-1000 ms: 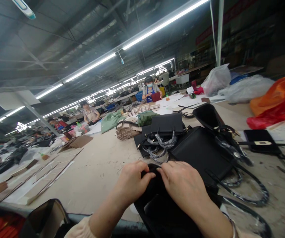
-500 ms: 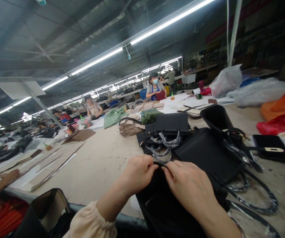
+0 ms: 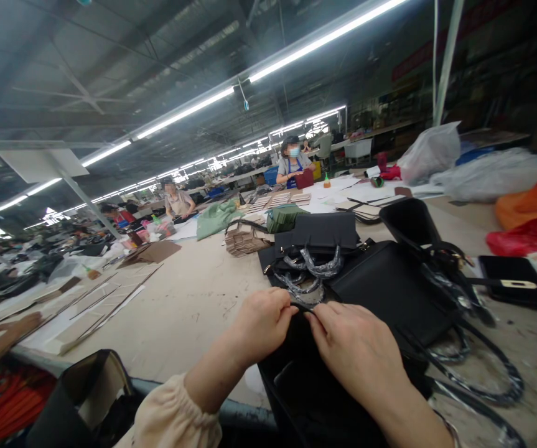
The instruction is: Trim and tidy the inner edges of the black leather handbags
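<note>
Both of my hands pinch the top rim of a black handbag [image 3: 312, 389] at the table's front edge. My left hand [image 3: 263, 323] is closed on the rim, thumb and fingers pressed together. Just to its right, my right hand [image 3: 354, 342] grips the same rim and covers part of the bag's side. The bag's dark inside faces me, and its lower part runs out of view. Beyond my hands lie finished-looking black handbags [image 3: 324, 230] with plastic-wrapped handles [image 3: 322, 264]. A larger black bag [image 3: 389, 292] lies flat beside my right hand.
An open black bag [image 3: 79, 398] stands at lower left, near a co-worker's arm [image 3: 11, 330]. Stacked tan pieces [image 3: 244, 239], a green bundle [image 3: 287, 218] and flat panels [image 3: 104, 305] lie on the table [image 3: 188, 298]. A black pouch [image 3: 508, 280] and red plastic [image 3: 529, 236] are at right.
My hands keep their pinch on the bag's rim in almost the same place. The view has shifted slightly, and the co-worker at left has leaned further into view.
</note>
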A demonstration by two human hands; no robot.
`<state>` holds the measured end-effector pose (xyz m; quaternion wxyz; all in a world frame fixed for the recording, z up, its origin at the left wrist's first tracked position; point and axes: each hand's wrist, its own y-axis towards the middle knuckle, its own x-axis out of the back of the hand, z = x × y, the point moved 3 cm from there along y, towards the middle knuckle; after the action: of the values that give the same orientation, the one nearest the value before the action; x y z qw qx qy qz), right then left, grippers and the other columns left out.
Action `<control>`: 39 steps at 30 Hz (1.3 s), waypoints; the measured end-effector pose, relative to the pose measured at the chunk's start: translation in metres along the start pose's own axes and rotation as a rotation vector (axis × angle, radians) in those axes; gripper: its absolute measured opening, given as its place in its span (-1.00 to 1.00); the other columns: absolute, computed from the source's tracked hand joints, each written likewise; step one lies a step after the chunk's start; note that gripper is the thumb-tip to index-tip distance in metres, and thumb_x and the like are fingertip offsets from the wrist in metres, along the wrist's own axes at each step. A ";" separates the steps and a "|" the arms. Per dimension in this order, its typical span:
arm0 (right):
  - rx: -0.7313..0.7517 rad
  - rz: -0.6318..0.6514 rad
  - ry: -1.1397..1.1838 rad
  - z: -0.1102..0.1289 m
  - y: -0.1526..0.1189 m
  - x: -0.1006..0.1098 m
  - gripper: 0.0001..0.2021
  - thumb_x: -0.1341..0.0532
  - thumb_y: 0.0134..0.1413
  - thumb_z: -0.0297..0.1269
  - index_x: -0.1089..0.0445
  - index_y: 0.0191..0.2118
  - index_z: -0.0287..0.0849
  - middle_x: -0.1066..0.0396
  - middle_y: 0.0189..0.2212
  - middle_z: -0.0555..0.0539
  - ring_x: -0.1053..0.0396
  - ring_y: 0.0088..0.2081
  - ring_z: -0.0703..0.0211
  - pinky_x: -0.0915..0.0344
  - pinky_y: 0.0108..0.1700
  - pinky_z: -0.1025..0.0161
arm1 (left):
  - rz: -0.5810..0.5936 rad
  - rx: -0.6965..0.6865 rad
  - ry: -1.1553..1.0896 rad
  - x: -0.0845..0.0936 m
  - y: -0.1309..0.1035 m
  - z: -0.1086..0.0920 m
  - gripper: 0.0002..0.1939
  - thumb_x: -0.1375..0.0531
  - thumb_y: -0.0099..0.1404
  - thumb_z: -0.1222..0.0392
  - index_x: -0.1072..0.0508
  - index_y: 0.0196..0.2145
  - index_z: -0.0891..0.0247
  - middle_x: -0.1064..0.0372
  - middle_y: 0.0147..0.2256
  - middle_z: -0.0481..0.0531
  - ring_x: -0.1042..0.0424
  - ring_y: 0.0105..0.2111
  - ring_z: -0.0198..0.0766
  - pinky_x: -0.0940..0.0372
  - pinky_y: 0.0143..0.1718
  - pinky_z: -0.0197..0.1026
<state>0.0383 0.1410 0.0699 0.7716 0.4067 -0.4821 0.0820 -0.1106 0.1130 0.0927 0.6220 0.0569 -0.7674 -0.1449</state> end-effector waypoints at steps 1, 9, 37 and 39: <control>0.004 -0.003 0.000 0.000 0.000 0.000 -0.81 -0.13 0.16 -0.32 -0.34 -0.48 -0.10 -0.34 -0.53 0.03 -0.26 -0.46 0.17 0.02 -0.31 0.21 | -0.005 0.004 0.004 -0.001 0.000 0.000 -0.80 -0.08 0.27 0.24 -0.26 -0.52 0.25 -0.29 -0.50 -0.07 -0.28 -0.46 -0.34 -0.06 -0.42 -0.30; 0.003 -0.019 -0.011 0.001 0.000 0.002 -0.81 -0.15 0.15 -0.35 -0.33 -0.49 -0.12 -0.35 -0.54 0.03 -0.27 -0.46 0.18 0.01 -0.32 0.21 | -0.046 0.071 0.025 -0.003 0.000 -0.001 -0.80 -0.09 0.25 0.24 -0.24 -0.53 0.25 -0.28 -0.52 -0.10 -0.24 -0.49 -0.35 -0.01 -0.45 -0.29; -0.029 0.007 -0.025 0.017 -0.001 0.006 -0.79 -0.10 0.16 -0.40 -0.37 -0.47 -0.16 -0.40 -0.52 -0.01 -0.35 -0.43 0.20 -0.08 -0.32 0.24 | 0.138 0.389 -0.303 0.004 -0.073 -0.001 -0.36 -0.18 0.12 0.19 -0.17 0.17 0.29 -0.36 -0.01 0.24 -0.35 -0.01 0.00 -0.23 0.01 -0.01; -0.072 0.065 -0.056 0.021 0.003 0.006 -0.78 -0.06 0.18 -0.37 -0.39 -0.44 -0.17 -0.43 -0.48 -0.03 -0.38 -0.42 0.18 -0.11 -0.34 0.25 | 0.134 0.379 -0.328 0.002 -0.072 0.002 -0.49 -0.15 0.13 0.24 -0.29 0.07 0.25 -0.40 -0.06 0.18 -0.37 -0.06 -0.05 -0.25 -0.04 -0.06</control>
<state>0.0256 0.1264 0.0808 0.7689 0.3651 -0.5190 0.0784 -0.1197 0.0441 0.0736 0.4757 0.0973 -0.8735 0.0358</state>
